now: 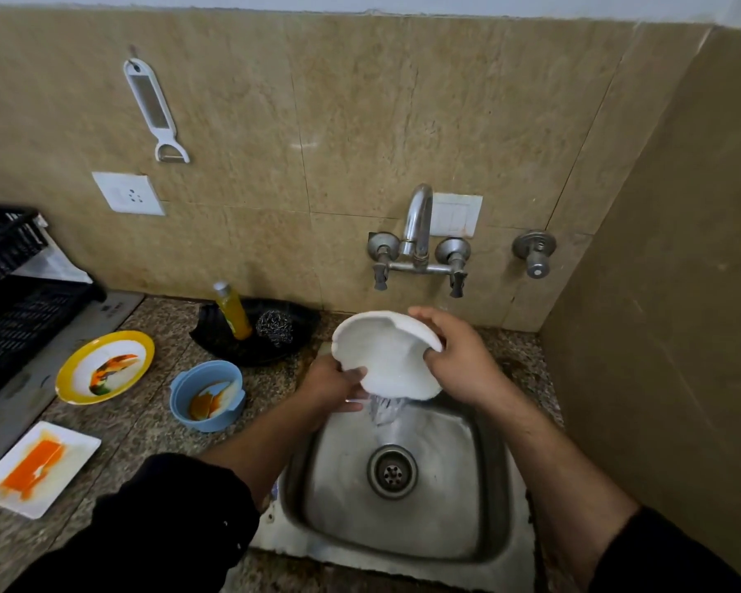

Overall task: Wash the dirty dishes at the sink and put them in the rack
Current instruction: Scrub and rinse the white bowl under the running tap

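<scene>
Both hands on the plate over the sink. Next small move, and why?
Likely carry the white plate left to the black rack: its face looks clean, water streams off its lower edge into the sink, and the left hand and right hand both grip its rim.

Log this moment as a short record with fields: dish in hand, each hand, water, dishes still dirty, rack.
dish in hand: white dish, tilted over the sink
left hand: grips the dish's lower left edge
right hand: grips its right rim
water: runs off the dish's lower edge into the sink
still dirty: yellow-rimmed plate, blue bowl, white rectangular plate, all stained orange, on the counter to the left
rack: black rack, far left, partly out of frame
</scene>
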